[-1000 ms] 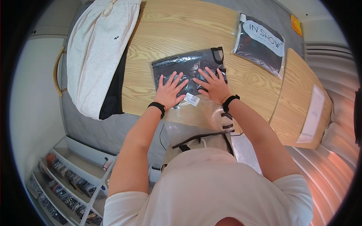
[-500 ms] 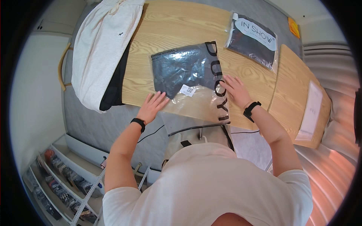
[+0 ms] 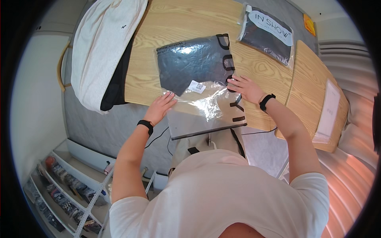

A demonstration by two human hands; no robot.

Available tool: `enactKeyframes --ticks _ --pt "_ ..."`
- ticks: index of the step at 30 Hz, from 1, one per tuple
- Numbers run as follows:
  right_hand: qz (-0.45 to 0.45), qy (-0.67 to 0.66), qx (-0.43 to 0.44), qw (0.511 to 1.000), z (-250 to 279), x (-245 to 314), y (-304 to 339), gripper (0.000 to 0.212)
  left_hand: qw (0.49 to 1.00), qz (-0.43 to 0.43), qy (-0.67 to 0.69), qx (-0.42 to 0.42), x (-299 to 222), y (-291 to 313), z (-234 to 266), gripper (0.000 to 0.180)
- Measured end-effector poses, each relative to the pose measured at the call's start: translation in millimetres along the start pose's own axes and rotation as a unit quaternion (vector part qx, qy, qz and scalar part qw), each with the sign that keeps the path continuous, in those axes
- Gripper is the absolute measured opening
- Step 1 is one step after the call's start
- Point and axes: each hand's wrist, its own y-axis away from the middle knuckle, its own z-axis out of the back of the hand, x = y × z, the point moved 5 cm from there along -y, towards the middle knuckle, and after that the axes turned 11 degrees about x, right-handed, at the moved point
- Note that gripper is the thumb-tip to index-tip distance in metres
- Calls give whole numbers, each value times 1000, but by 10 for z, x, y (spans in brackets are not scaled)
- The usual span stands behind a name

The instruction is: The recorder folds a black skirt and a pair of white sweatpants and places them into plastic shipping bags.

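Note:
A clear plastic garment bag (image 3: 206,107) lies on the wooden table, its lower end hanging past the near edge. Inside its far part is a folded dark garment (image 3: 190,59), with a small white label (image 3: 197,86) at the garment's near edge. My left hand (image 3: 160,106) rests flat with fingers stretched out on the bag's left edge. On the bag's right edge, over the black lettering, lies my right hand (image 3: 247,89), its fingers extended. Neither hand grips anything.
Pale trousers (image 3: 105,51) and a black garment (image 3: 116,87) lie over the table's left end. Another bagged dark garment (image 3: 266,39) sits at the far right. A white sheet (image 3: 328,113) lies on the right table section. Shelves (image 3: 71,190) with packed goods stand at lower left.
The bag has turned slightly and its far edge lies a little farther away. Its near part looks smoother. My right hand has shifted slightly nearer to me along the bag's edge.

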Motion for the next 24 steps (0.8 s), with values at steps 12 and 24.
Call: enactKeyframes --ticks 12,24 --pt "-99 -393 -171 898 -142 2 20 41 941 72 304 -128 -15 62 117 23" --pt "-156 -388 -236 877 -347 -58 133 21 898 167 367 -176 255 182 -104 20"
